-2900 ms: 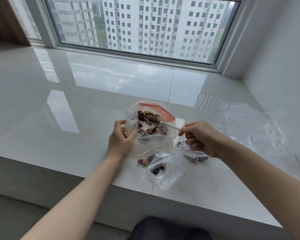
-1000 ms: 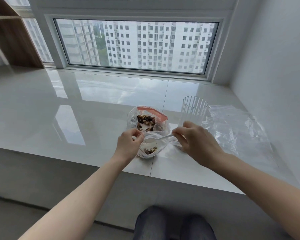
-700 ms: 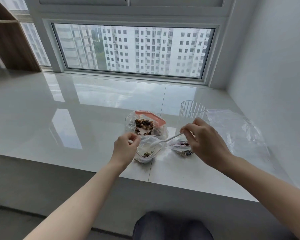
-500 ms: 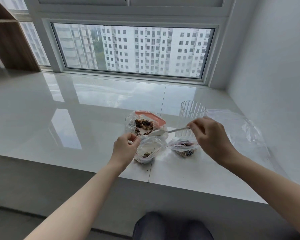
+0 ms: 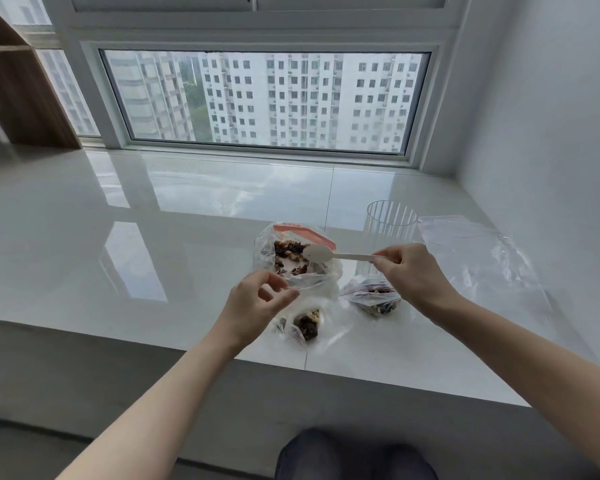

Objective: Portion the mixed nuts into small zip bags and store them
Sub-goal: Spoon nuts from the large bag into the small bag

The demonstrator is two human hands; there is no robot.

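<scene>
A white spoon (image 5: 340,254) is pinched by its handle in the right hand (image 5: 413,275), its empty bowl over the open nut bag (image 5: 297,259). The left hand (image 5: 253,306), fingers loosely curled, holds nothing above a small bag (image 5: 307,325). The film looks limp and slippery, best gripped at the rim.

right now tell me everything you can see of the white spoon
The white spoon looks like thin plastic, with an oval bowl and a flat straight handle. It is held roughly level in the air, its seemingly empty bowl over the open big nut bag. The right hand pinches the handle's end; nothing else touches it.
</scene>
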